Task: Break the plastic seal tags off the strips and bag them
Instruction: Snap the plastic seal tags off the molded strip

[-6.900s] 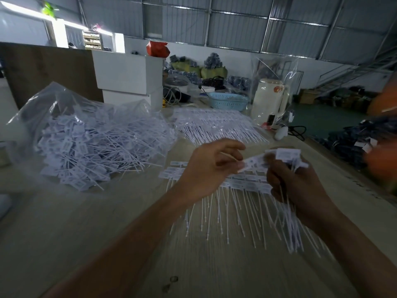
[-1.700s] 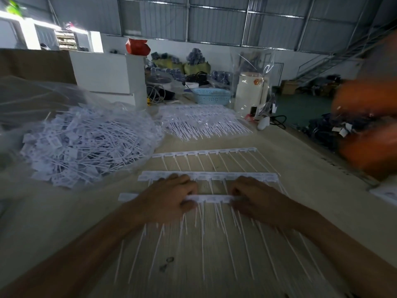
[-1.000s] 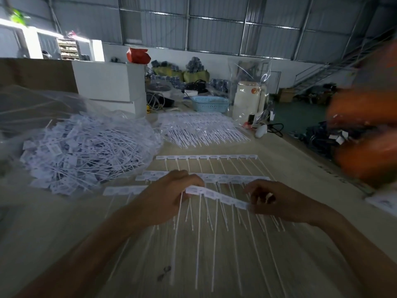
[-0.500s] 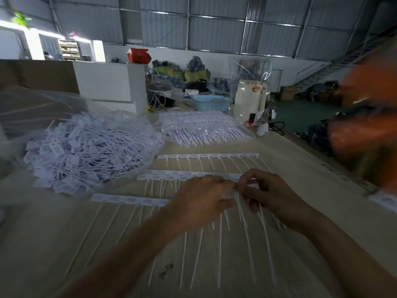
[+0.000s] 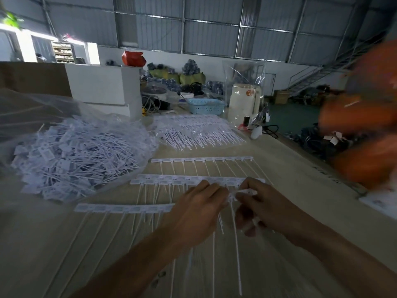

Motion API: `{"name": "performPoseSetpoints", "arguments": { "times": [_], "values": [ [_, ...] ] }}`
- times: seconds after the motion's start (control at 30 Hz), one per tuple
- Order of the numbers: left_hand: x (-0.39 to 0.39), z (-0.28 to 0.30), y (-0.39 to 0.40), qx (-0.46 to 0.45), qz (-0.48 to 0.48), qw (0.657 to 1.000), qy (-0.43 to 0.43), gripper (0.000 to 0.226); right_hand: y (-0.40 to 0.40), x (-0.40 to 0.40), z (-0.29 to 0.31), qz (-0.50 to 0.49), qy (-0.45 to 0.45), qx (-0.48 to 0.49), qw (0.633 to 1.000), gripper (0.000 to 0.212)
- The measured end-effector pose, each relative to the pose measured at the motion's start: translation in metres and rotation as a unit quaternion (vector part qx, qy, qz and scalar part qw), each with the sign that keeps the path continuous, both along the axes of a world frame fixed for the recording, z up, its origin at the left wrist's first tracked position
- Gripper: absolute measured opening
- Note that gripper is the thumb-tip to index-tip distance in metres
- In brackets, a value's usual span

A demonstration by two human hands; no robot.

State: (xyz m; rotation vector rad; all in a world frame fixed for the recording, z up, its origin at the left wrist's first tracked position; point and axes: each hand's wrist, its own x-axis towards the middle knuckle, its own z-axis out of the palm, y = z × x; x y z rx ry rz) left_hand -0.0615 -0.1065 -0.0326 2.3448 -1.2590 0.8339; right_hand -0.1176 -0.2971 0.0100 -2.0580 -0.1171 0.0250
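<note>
**Hands close up on the strip**

A second ago the strip hung spread between the hands; now the left hand (image 5: 199, 214) and right hand (image 5: 264, 209) pinch it (image 5: 242, 193) close together, so tags look to be snapping off. Its left part (image 5: 124, 208) lies on the table (image 5: 53, 244) (two strips beyond wait). The bag (image 5: 71, 153) sits left, an open reach. Table edge runs right.

The left hand (image 5: 199, 214) and right hand (image 5: 264, 209) meet over the desk (image 5: 290, 175), pinching white seal tags (image 5: 243, 193) between their fingertips. Three strips (image 5: 202, 159) lie flat beyond and beside them. A clear bag (image 5: 71, 151) heaped with loose tags sits at left.
</note>
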Motion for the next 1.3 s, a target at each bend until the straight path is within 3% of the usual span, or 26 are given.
{"name": "performPoseSetpoints", "arguments": {
  "times": [0.07,0.17,0.3,0.33,0.37,0.43,0.5,0.57,0.7,0.9,0.97,1.03,1.1,1.23,1.3],
  "values": [
    [0.0,-0.004,0.0,-0.021,-0.013,0.999,0.038,0.022,0.0,0.0,0.0,0.018,-0.113,-0.148,0.982,0.017],
    [0.0,-0.004,-0.003,-0.069,-0.019,0.991,0.114,0.028,-0.002,0.004,-0.004,-0.007,-0.337,-0.414,0.846,0.011],
    [0.002,0.001,-0.001,-0.101,-0.031,0.989,0.108,0.019,-0.004,0.015,0.0,-0.081,-0.296,-0.526,0.793,0.015],
    [0.0,0.001,0.0,-0.1,-0.037,0.99,0.088,0.018,-0.01,0.021,0.002,-0.114,-0.27,-0.528,0.797,0.012],
    [-0.001,0.001,-0.001,-0.105,-0.043,0.991,0.073,0.017,-0.018,0.026,0.005,-0.131,-0.241,-0.477,0.835,0.008],
    [-0.002,0.001,-0.001,-0.127,-0.036,0.987,0.095,0.018,-0.024,0.031,0.009,-0.088,-0.174,-0.262,0.945,0.014],
    [0.003,0.002,-0.003,-0.155,-0.014,0.98,0.124,0.018,-0.013,0.024,0.009,-0.011,-0.113,-0.115,0.987,0.019],
    [0.006,0.002,-0.003,-0.178,0.014,0.971,0.161,0.024,0.002,0.02,0.006,0.049,-0.077,-0.07,0.993,0.022],
    [0.004,0.003,0.0,-0.187,-0.006,0.964,0.19,0.024,0.013,0.02,0.004,0.056,-0.109,-0.119,0.985,0.025],
    [0.01,0.004,0.019,-0.123,-0.016,0.979,0.164,0.029,0.006,0.02,0.0,-0.004,-0.016,0.081,0.997,0.03],
    [0.01,0.003,0.019,-0.086,0.0,0.988,0.125,0.027,0.011,0.02,-0.003,-0.003,-0.018,0.057,0.998,0.028],
    [0.009,0.002,0.018,-0.069,0.01,0.993,0.098,0.027,0.012,0.019,-0.003,-0.004,-0.092,-0.063,0.994,0.024],
    [0.009,0.001,0.018,-0.074,0.008,0.991,0.11,0.027,0.009,0.018,-0.001,0.016,-0.211,-0.212,0.954,0.018],
    [0.01,-0.005,0.011,-0.104,-0.007,0.973,0.206,0.024,0.0,0.019,-0.004,0.029,-0.349,-0.438,0.828,0.012],
    [0.012,-0.006,0.01,-0.119,0.001,0.966,0.228,0.023,0.001,0.021,-0.007,0.018,-0.356,-0.458,0.815,0.012]
  ]
}}
